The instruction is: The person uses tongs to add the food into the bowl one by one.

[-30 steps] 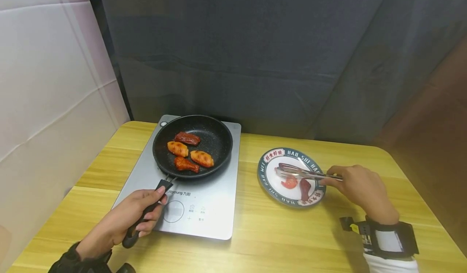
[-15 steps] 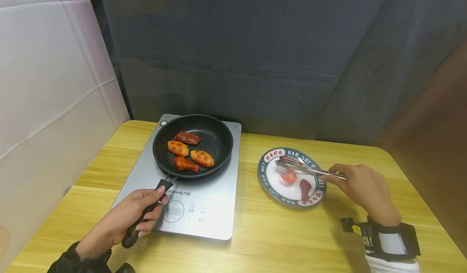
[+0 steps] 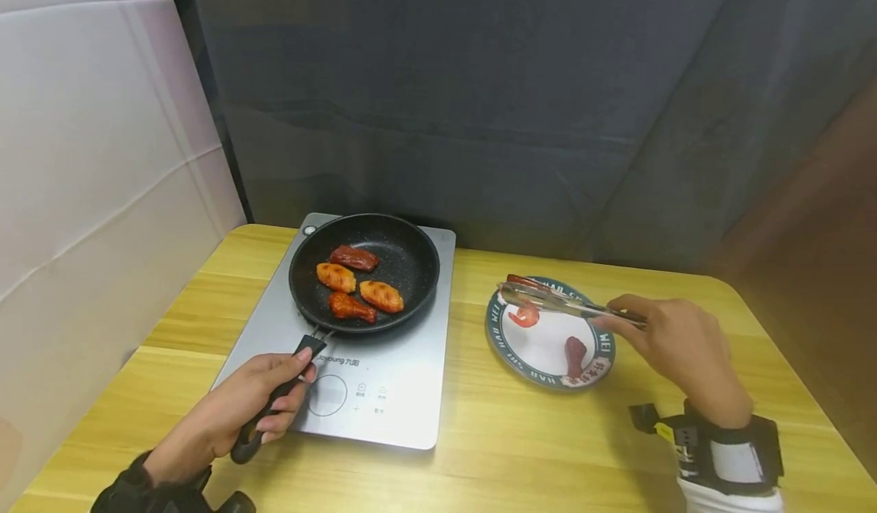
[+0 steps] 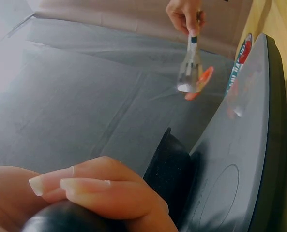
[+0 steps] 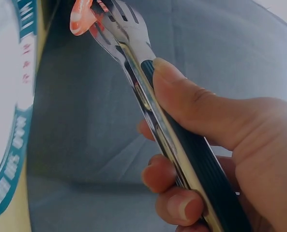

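Observation:
My left hand (image 3: 256, 399) grips the black handle of a frying pan (image 3: 418, 269). In the pan lie a chicken drumstick (image 3: 351, 307), two browned wing pieces (image 3: 381, 297) and a dark red meat piece (image 3: 354, 257). My right hand (image 3: 674, 345) holds metal tongs (image 3: 548, 300) with slotted ends. At their tips hangs an orange shrimp (image 3: 524, 316), raised clear of the plate in the left wrist view. Along the tongs' far side shows a dark red strip (image 3: 524, 280); whether the tongs hold it, I cannot tell. Below is a patterned plate (image 3: 503, 345) bearing a dark red drumstick-shaped piece (image 3: 575, 357).
The pan stands on a flat silver induction cooker (image 3: 404, 391) at the left of the wooden table (image 3: 521, 452). Bare wood separates cooker and plate. A dark curtain (image 3: 479, 117) rises behind the table, with a pale cloth wall (image 3: 103, 155) at the left.
The tongs have moved left and away from me, and the shrimp and the dark red strip have shifted with them toward the plate's far-left rim. The left hand and pan stay put.

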